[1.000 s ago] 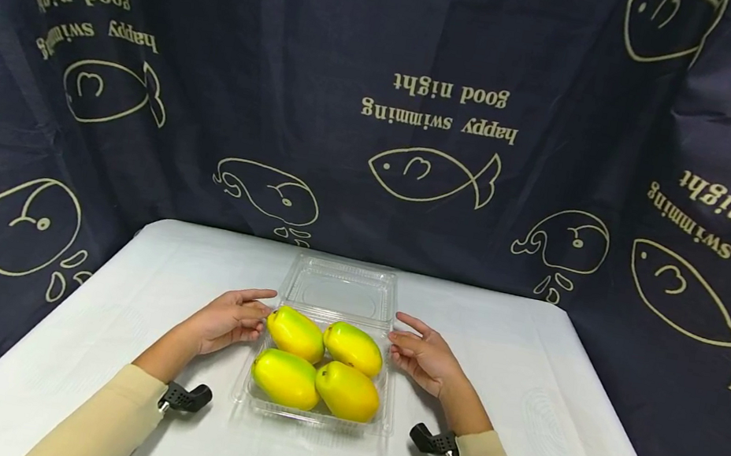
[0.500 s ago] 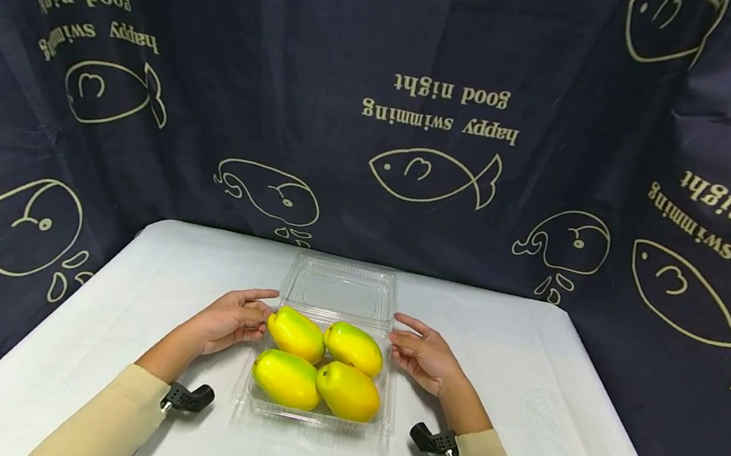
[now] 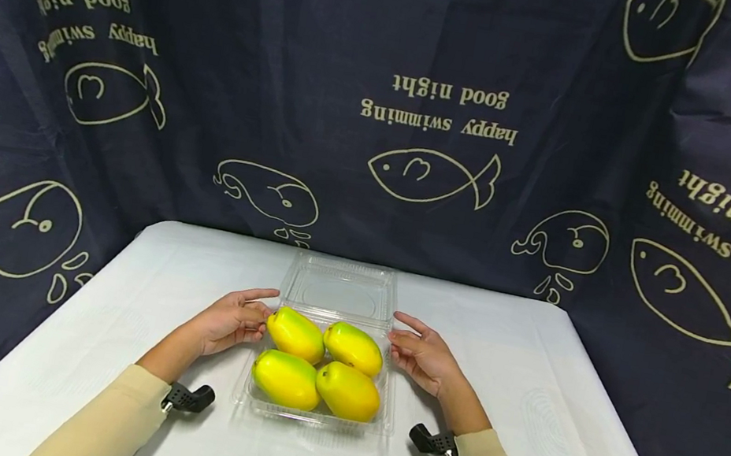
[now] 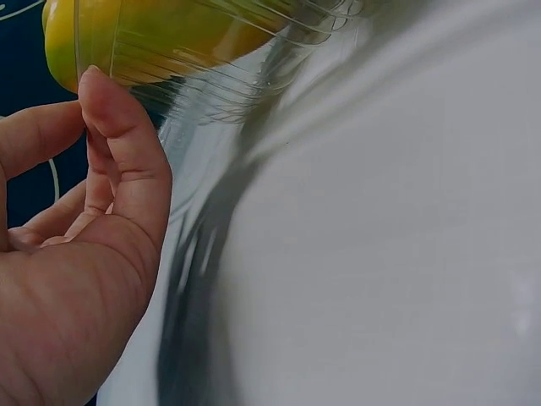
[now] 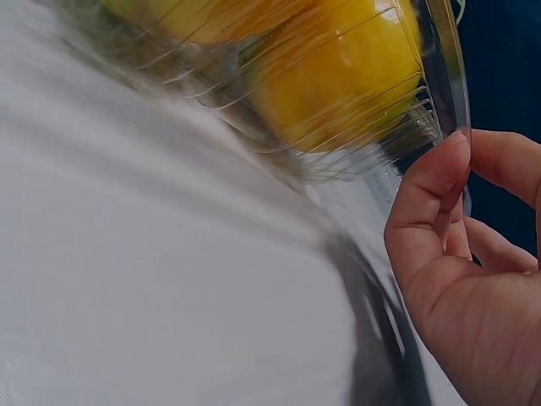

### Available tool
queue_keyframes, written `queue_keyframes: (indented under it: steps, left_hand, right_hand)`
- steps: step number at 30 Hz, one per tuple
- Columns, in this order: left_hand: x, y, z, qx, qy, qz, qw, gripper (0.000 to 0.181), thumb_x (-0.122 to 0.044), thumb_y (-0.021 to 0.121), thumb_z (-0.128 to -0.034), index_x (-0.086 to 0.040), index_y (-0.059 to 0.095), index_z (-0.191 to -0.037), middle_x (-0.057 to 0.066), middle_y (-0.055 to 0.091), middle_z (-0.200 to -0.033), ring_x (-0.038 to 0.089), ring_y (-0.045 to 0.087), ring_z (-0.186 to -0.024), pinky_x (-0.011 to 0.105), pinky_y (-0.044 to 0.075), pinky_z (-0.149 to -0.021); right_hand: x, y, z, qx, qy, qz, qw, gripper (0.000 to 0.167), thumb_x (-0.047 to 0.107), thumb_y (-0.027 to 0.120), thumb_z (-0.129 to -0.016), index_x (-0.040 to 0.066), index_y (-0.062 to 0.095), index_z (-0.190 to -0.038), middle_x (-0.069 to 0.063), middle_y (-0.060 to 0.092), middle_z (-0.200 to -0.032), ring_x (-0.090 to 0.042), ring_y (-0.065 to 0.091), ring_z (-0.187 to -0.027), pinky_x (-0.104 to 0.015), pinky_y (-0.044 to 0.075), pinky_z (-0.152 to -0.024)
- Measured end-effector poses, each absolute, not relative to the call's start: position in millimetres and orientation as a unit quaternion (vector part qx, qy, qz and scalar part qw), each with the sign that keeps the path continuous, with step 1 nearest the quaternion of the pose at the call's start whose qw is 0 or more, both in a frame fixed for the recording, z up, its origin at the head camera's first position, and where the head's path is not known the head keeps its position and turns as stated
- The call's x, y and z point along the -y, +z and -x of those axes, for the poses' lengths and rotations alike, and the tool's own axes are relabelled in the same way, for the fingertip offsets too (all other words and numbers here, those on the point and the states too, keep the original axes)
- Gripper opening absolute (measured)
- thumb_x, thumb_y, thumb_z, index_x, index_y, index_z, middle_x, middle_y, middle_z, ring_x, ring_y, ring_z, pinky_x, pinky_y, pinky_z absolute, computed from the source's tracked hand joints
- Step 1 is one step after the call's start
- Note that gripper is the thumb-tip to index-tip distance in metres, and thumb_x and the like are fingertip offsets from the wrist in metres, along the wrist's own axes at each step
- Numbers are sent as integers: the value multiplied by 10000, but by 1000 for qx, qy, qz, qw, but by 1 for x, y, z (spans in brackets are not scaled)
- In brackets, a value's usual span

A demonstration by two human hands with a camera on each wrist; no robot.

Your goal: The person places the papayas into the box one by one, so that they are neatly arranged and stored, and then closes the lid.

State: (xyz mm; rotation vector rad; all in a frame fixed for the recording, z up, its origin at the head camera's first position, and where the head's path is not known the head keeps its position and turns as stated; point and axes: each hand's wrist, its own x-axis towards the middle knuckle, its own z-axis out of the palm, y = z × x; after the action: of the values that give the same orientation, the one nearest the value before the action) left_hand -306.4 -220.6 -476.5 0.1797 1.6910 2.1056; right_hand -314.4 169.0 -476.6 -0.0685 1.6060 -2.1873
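Note:
A clear plastic clamshell box (image 3: 312, 416) lies on the table in the head view, its lid (image 3: 341, 288) folded back flat behind it. Several yellow-green mangoes fill the base in two rows; one is the front right mango (image 3: 348, 391), another the back left mango (image 3: 296, 334). My left hand (image 3: 228, 324) pinches the box's left rim between thumb and index finger, as the left wrist view confirms. On the opposite side my right hand (image 3: 427, 357) pinches the right rim, seen closely in the right wrist view. Ribbed box walls show below each mango there.
A white cloth covers the table (image 3: 505, 346). Dark blue curtain fabric (image 3: 451, 50) with fish and whale drawings hangs behind the table and along both sides. Black wrist mounts (image 3: 189, 397) are strapped at the sleeve cuffs.

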Motion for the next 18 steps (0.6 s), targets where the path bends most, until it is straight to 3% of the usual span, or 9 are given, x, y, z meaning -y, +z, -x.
queue_keyframes:
  steps: [12,18]
  left_hand:
    - [220,-474,304,-614,759,-51,210,748,45,539,-993,-137,202,-1635,-51,618,-884,85,610,-698,195,561,-633]
    - [220,-475,304,-615,759,-54,208,762,47,544,-992,-138,181,-1636,-36,615,-893,88,608,-693,197,568,-639]
  right_hand:
    - [-167,-478,313,-586,-786,27,197,741,-38,635,-966,107,298,-1609,-5,668,-954,-78,636,-682,-159,563,-647]
    - [-166,-479,313,-590,-785,30,186,724,-46,626,-968,104,306,-1601,-2,675,-945,-81,627,-683,-157,558,-644]
